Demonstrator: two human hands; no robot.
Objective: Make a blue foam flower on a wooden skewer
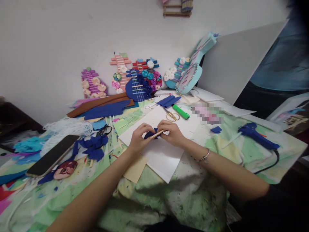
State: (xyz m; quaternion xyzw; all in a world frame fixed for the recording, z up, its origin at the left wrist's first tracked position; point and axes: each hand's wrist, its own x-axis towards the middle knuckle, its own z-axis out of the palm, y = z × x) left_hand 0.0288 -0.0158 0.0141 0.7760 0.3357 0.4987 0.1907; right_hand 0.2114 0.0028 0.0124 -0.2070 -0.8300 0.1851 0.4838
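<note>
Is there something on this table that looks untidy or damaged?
The white string is loosely tangled beside the phone; the blue glue gun lies on the cloth without a stand. No damage shows.

Dark sleeve (272, 206), slim silvery bracelet (205, 157)

Near the hands, dark blue glue gun (259, 137), bright green cutter (181, 111), mottled green-and-cream cloth (135, 206), gold-handled scissors (172, 116).

No text, label, brand, number or sign can be read anywhere
</note>
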